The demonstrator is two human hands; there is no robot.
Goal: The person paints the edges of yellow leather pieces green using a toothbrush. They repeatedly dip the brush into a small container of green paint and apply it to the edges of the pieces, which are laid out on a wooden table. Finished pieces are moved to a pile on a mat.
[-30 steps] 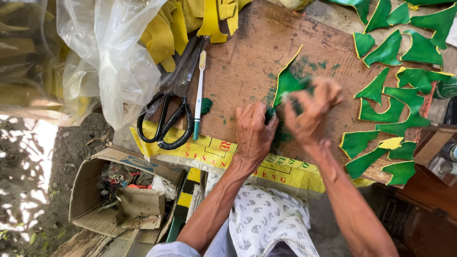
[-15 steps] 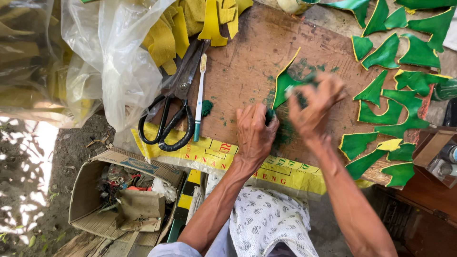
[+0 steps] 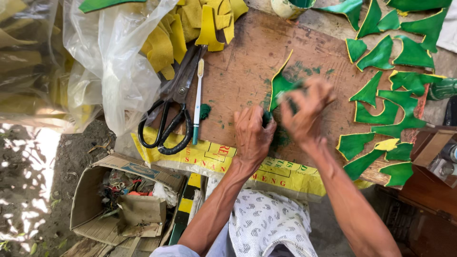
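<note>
Pressing down with bent fingers, the left hand (image 3: 253, 135) is holding the lower end of a green curved cut piece (image 3: 280, 85) flat on the wooden board (image 3: 247, 62), near the middle of the board and close to its front edge. The piece has a thin yellow border and is lying with its pointed tip toward the far edge. The right hand (image 3: 304, 112) is resting on the same piece, just beside the left hand, with the fingers closed together; it is blurred, so I cannot tell if it is holding a small thing between the fingers. Green stains are showing on the wood around both hands.

At the left side of the board, a toothbrush (image 3: 197, 102) with a green handle is lying, and big black scissors (image 3: 169, 119) are lying just beside it, their handles going over the front edge. Many green cut pieces (image 3: 381, 107) are spreading over the right side of the board, well apart from the hands. Yellow uncut pieces (image 3: 190, 24) are piling at the far left corner, partly inside a clear plastic bag (image 3: 114, 62). A yellow printed sack (image 3: 214, 159) is hanging under the front edge. An open cardboard box (image 3: 124, 200) is standing on the ground below the left corner.
</note>
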